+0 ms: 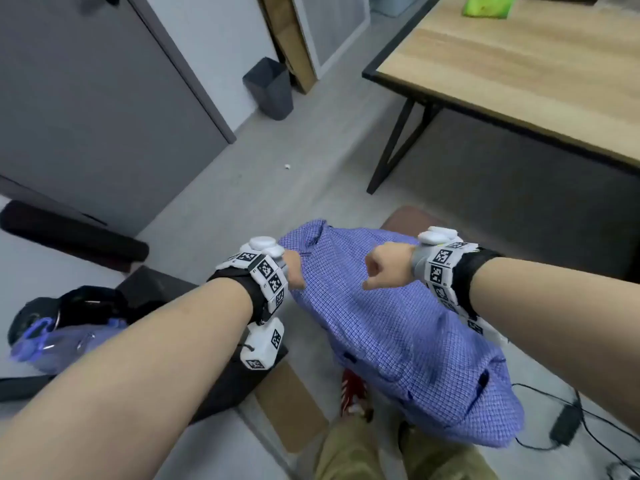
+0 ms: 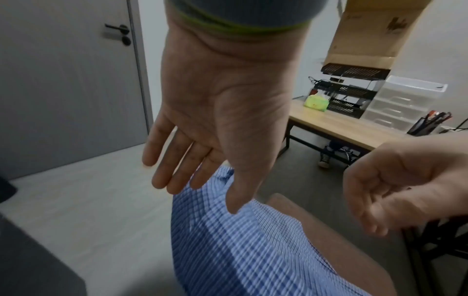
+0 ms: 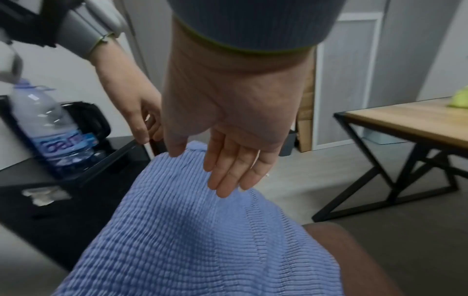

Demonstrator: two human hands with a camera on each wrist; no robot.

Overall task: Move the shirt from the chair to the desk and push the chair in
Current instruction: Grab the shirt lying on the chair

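Blue checked shirt lies draped over the chair; my left hand and right hand hover over it, fingers straight, gripping nothing. Desk far right; nothing moved yet.

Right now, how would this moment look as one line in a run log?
stage: reaching for shirt | shirt: draped on chair | left hand: open, above shirt | right hand: open, above shirt | desk: no shirt
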